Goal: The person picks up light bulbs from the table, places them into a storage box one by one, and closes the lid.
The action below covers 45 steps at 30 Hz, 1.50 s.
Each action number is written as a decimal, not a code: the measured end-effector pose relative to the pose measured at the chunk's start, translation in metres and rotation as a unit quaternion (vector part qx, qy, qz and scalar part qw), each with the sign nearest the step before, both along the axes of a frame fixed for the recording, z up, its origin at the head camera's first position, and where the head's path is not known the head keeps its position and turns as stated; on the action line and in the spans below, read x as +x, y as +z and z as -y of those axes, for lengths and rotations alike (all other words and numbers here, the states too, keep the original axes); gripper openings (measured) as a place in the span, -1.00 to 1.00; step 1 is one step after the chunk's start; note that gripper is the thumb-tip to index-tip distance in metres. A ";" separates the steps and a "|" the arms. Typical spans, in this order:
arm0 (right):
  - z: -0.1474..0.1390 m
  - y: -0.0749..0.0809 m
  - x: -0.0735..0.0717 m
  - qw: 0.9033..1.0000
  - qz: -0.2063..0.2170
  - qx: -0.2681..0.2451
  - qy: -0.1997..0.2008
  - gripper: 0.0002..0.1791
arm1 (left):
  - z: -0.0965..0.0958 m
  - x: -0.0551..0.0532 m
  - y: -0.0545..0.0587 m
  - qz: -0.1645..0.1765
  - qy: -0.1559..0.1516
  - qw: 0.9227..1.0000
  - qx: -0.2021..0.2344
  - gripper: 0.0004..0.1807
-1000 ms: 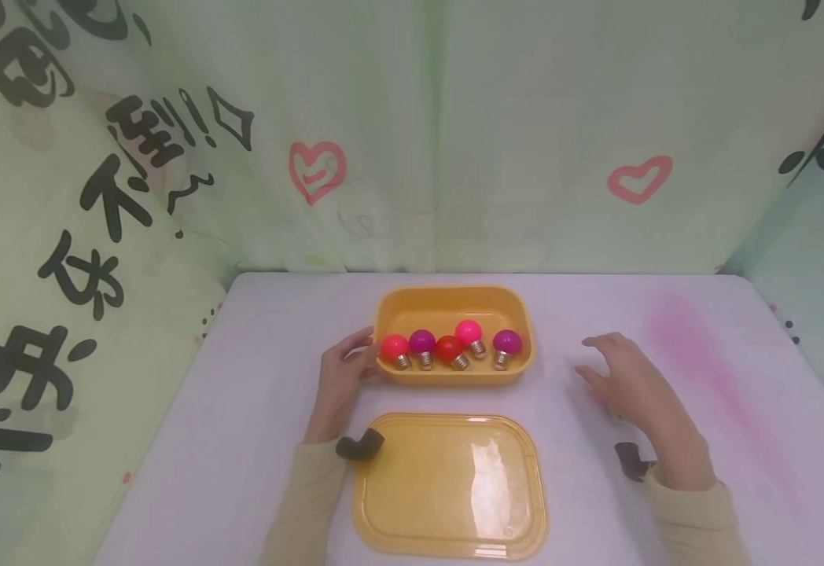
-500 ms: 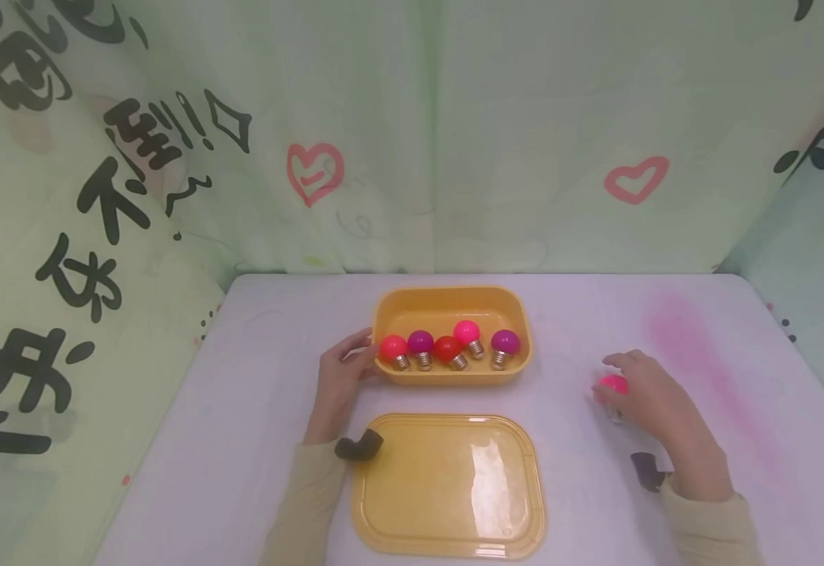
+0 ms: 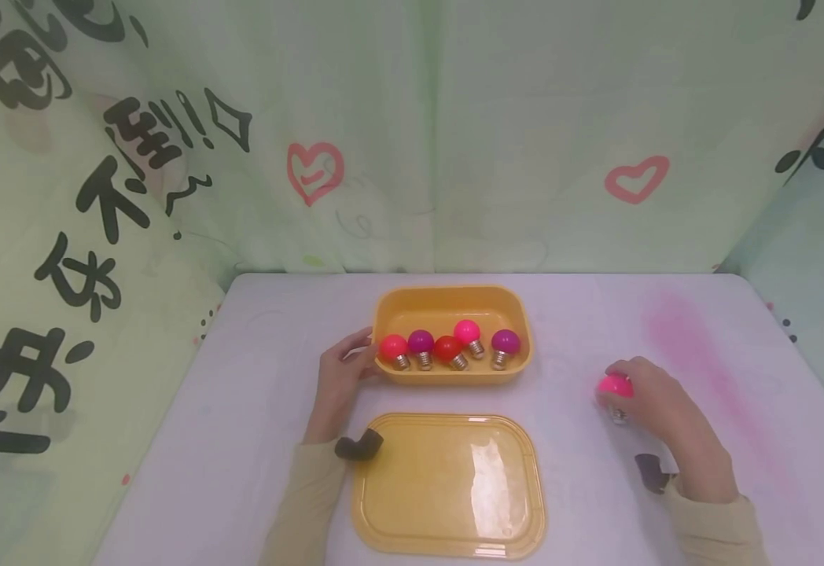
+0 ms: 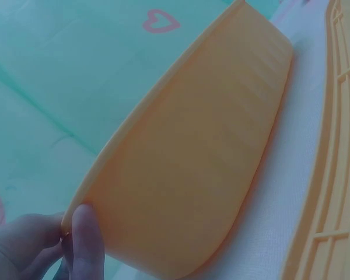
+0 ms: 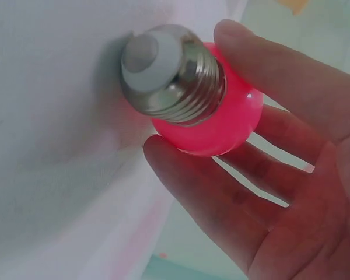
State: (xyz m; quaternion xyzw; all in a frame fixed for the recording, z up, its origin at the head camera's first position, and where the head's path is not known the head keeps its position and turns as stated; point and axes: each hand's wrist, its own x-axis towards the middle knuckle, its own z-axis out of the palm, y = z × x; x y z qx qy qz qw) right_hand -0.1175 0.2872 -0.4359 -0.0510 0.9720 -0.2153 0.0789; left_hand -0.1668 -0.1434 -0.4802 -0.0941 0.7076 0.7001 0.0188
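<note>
A pink light bulb (image 5: 221, 125) with a silver screw base sits between the thumb and fingers of my right hand (image 3: 649, 397), close over the table on the right. In the right wrist view its base points away from the palm. My left hand (image 3: 344, 377) pinches the left rim of a yellow plastic box (image 3: 453, 377); the left wrist view shows the thumb on the box's outer wall (image 4: 181, 157). Inside the box lie several bulbs along the near side: pink, red and purple, among them a purple bulb (image 3: 506, 341) at the right end.
A yellow lid (image 3: 447, 487) lies flat on the white table (image 3: 228, 440), just in front of the box and beside my left wrist. A green curtain (image 3: 525, 118) with hearts and writing hangs behind and at the sides of the table.
My right hand has moved slightly right and toward me and closed its fingers round the pink bulb, which was hidden behind it a second ago. The left hand and box have stayed put.
</note>
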 end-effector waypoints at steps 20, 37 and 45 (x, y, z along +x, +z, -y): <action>0.036 0.034 -0.020 0.998 -0.055 -0.026 0.013 -0.48 | 0.003 0.001 0.001 0.005 0.000 1.000 0.002 -0.61; 0.066 0.051 -0.035 0.998 -0.049 -0.040 0.028 -0.46 | 0.002 -0.001 0.003 0.031 -0.010 0.999 -0.010 -0.55; 0.085 0.059 -0.040 0.997 -0.056 -0.044 0.040 -0.44 | 0.001 0.001 0.002 0.017 -0.004 1.000 -0.016 -0.61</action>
